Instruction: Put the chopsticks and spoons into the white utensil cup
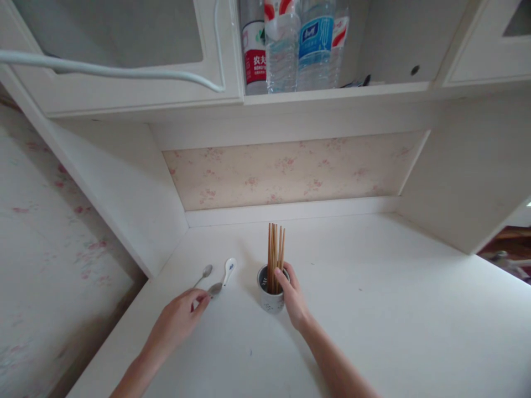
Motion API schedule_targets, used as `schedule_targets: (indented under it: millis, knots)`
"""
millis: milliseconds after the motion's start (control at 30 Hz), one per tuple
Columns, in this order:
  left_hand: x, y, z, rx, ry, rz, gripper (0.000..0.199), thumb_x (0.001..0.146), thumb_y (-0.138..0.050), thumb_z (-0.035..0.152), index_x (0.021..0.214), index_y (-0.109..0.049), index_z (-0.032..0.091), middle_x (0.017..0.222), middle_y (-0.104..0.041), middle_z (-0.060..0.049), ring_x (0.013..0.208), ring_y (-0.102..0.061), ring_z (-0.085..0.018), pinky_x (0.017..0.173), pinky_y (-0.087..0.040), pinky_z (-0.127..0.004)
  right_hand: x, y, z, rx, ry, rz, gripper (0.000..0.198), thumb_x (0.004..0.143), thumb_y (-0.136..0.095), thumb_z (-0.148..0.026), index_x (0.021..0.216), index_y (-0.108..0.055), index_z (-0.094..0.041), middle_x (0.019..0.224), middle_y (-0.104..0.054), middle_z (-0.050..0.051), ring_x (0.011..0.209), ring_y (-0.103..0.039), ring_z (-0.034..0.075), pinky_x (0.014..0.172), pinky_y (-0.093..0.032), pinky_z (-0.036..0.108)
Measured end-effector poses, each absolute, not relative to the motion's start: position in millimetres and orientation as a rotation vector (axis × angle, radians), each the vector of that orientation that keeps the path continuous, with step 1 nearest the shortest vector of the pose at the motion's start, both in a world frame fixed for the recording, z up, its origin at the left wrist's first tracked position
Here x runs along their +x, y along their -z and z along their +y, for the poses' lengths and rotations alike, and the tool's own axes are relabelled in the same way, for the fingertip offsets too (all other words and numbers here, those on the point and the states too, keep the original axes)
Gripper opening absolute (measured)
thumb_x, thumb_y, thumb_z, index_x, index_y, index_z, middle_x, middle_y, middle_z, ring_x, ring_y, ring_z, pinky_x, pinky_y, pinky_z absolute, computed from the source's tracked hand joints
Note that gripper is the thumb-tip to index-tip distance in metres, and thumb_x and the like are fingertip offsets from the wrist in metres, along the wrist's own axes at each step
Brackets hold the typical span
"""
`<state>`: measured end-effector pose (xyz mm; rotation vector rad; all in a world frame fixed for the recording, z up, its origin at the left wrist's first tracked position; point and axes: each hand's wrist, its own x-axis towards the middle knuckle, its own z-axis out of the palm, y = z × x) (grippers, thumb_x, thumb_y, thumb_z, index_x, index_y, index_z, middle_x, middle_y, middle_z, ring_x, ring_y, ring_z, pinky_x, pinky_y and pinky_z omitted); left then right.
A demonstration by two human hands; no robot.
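Note:
A grey-white utensil holder with small dark holes or marks stands upright on the white desk. Several wooden chopsticks rise out of it. My right hand grips the holder's right side, thumb over the rim by the chopsticks and fingers around the outside. To the left, my left hand is closed in a pinch on a metal spoon, whose handle is hidden in the fingers. Beyond that hand lie a second small metal spoon and a white ceramic spoon with a blue mark.
Overhead, a shelf holds several plastic bottles. A white cable hangs across the cabinet door at upper left. Side panels enclose the desk left and right, with floral wallpaper at the back.

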<state>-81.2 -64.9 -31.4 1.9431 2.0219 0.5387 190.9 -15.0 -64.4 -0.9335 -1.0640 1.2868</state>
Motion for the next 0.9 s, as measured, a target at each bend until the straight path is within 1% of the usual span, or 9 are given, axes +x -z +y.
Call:
schedule_targets:
  millis: [167, 300, 467, 600, 700, 800, 900]
  knots:
    - [-83, 23, -60, 1.915, -0.507, 1.982, 0.032, 0.087, -0.043, 0.046, 0.089, -0.068, 0.026, 0.089, -0.073, -0.001, 0.081, -0.065, -0.020, 0.070, -0.041, -0.024, 191, 64, -15, -0.933, -1.292, -1.061, 0.040, 0.083, -0.059, -0.053, 0.110, -0.059, -0.023, 0.099, -0.067, 0.002, 0.095, -0.059, 0.022, 0.084, -0.043, 0.032]
    - [-90, 21, -53, 1.892, -0.456, 1.993, 0.031, 0.086, -0.043, 0.045, 0.087, -0.066, 0.024, 0.089, -0.073, -0.003, 0.085, -0.066, -0.022, 0.071, -0.041, -0.025, 192, 64, -16, -0.923, -1.289, -1.070, 0.039, 0.083, -0.059, -0.053, 0.108, -0.059, -0.023, 0.098, -0.067, 0.002, 0.093, -0.060, 0.022, 0.082, -0.044, 0.031]
    - [-97, 36, -47, 1.914, -0.332, 2.072, 0.030, 0.083, -0.046, 0.045, 0.084, -0.066, 0.023, 0.088, -0.072, -0.005, 0.084, -0.066, -0.024, 0.070, -0.041, -0.027, 193, 61, -17, -0.923, -1.304, -1.080, 0.040, 0.083, -0.058, -0.053, 0.109, -0.058, -0.023, 0.096, -0.066, 0.003, 0.092, -0.060, 0.023, 0.081, -0.046, 0.032]
    - [-92, 55, -45, 1.957, -0.186, 2.088, 0.022, 0.080, -0.050, 0.040, 0.081, -0.063, 0.022, 0.085, -0.071, -0.006, 0.081, -0.065, -0.025, 0.067, -0.039, -0.028, 192, 63, -16, -0.930, -1.300, -1.068, 0.043, 0.082, -0.059, -0.054, 0.110, -0.058, -0.022, 0.099, -0.067, 0.004, 0.094, -0.061, 0.024, 0.083, -0.046, 0.033]
    - [-91, 65, -46, 1.992, -0.136, 2.114, 0.023, 0.084, -0.045, 0.035, 0.079, -0.062, 0.020, 0.087, -0.071, -0.009, 0.084, -0.065, -0.026, 0.067, -0.039, -0.029, 192, 65, -15, -0.923, -1.317, -1.060, 0.045, 0.082, -0.059, -0.055, 0.112, -0.056, -0.022, 0.098, -0.067, 0.004, 0.091, -0.062, 0.023, 0.081, -0.047, 0.033]
    - [-95, 64, -50, 1.989, -0.112, 2.115, 0.026, 0.086, -0.040, 0.032, 0.078, -0.062, 0.019, 0.086, -0.071, -0.011, 0.084, -0.065, -0.027, 0.069, -0.039, -0.031, 193, 66, -14, -0.915, -1.335, -1.072, 0.043, 0.083, -0.058, -0.054, 0.112, -0.056, -0.023, 0.097, -0.067, 0.003, 0.089, -0.062, 0.022, 0.078, -0.047, 0.031]
    - [-96, 47, -57, 1.950, -0.177, 2.095, 0.028, 0.087, -0.041, 0.034, 0.077, -0.063, 0.020, 0.082, -0.071, -0.009, 0.081, -0.066, -0.027, 0.069, -0.040, -0.031, 194, 67, -13, -0.920, -1.320, -1.077, 0.040, 0.085, -0.055, -0.054, 0.110, -0.058, -0.024, 0.096, -0.066, 0.002, 0.089, -0.060, 0.021, 0.077, -0.046, 0.030]
